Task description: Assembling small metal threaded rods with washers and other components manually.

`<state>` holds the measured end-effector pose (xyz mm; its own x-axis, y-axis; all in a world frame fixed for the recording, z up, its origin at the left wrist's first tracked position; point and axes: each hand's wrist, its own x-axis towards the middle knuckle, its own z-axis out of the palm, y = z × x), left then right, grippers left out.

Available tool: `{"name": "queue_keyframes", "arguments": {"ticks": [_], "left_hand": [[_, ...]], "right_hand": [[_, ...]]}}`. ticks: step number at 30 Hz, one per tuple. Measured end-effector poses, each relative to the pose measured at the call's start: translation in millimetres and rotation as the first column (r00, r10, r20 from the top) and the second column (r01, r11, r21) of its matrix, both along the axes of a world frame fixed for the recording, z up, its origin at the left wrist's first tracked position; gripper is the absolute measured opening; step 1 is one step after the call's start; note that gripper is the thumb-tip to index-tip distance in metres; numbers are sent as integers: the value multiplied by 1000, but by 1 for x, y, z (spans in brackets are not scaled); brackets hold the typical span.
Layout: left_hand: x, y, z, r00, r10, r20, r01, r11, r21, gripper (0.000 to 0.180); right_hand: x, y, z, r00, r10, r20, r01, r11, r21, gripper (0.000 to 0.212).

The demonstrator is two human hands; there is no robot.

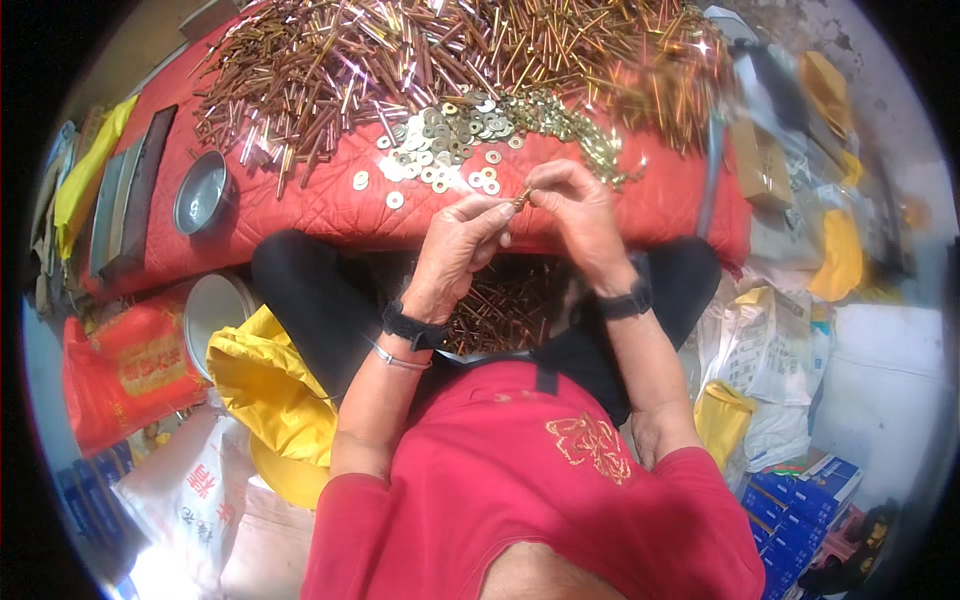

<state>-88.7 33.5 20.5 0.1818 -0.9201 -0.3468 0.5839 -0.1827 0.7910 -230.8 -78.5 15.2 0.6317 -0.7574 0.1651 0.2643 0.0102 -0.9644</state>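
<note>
My left hand (462, 240) and my right hand (582, 215) meet over the near edge of the red quilted cloth (330, 215). Between their pinched fingertips is a small brass-coloured metal piece (522, 199), mostly covered by the fingers; it looks like the end of a bolt. Just beyond lie loose flat washers (437, 150), some scattered singly toward me. Small shiny yellowish metal parts (600, 145) spread to the right of them, too small to name surely. A large heap of copper-coloured bolts or rods (400, 60) covers the far side.
A grey metal bowl (203, 193) sits on the cloth at left. Below my hands, between my legs, more copper-coloured pieces (500, 310) lie in a container. Yellow cloth (275, 400), a red bag (135, 370) and a round lidded tub (215, 310) are at left; blue boxes (800, 510) at lower right.
</note>
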Motion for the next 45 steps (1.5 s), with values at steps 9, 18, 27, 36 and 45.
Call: {"name": "queue_keyframes", "arguments": {"ticks": [9,18,27,36,45], "left_hand": [[16,1,4,984,-170,52,168,985,39,14],[4,-1,3,974,-65,218,61,998,28,14],[3,-1,-6,976,-77,202,67,996,56,17],[5,1,-4,983,-78,167,70,996,52,16],[7,0,-8,982,-85,170,73,995,72,17]], "right_hand": [[-8,-6,31,932,32,-362,-174,914,-367,3],[-12,-14,10,908,-67,-414,-136,887,-441,14],[3,2,15,886,-207,-415,-38,859,-510,33],[1,1,11,900,-233,-367,-36,802,-596,38],[5,3,4,930,-232,-284,-19,743,-669,39]]}}
